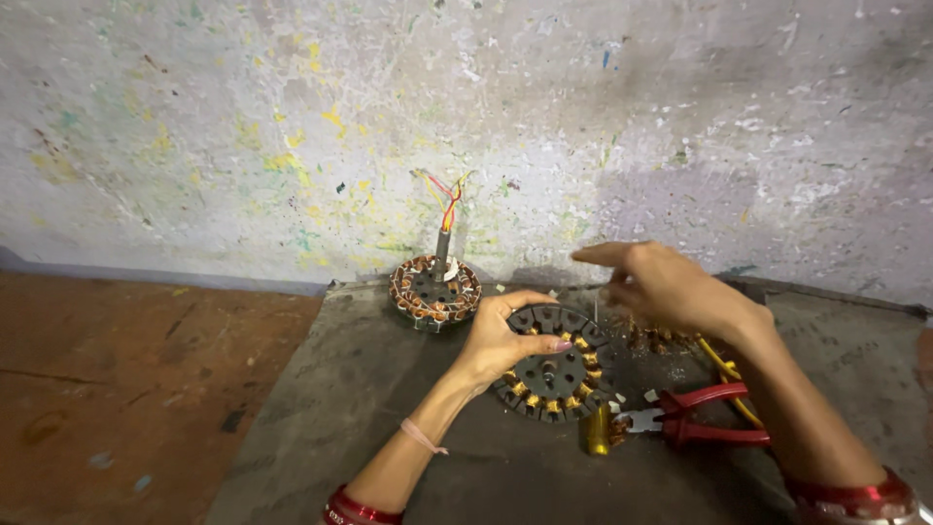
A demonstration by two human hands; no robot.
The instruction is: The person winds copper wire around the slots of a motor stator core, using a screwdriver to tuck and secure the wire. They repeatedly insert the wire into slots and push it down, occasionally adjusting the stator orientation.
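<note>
My left hand [501, 340] grips the left rim of a round grey stator [556, 365] with copper coils in its slots, holding it tilted up off the mat. My right hand [656, 287] hovers just above and to the right of it, forefinger stretched out leftward, other fingers curled, apparently pinching a fine wire that is too thin to make out. Below the stator lies a small brass cylinder [595, 431].
A second wound stator [434, 290] with an upright shaft and red and yellow leads stands at the back by the paint-speckled wall. Red-handled pliers [695, 416] and a yellow wire [727, 374] lie at the right on the grey mat [389, 428]. Brown floor lies at the left.
</note>
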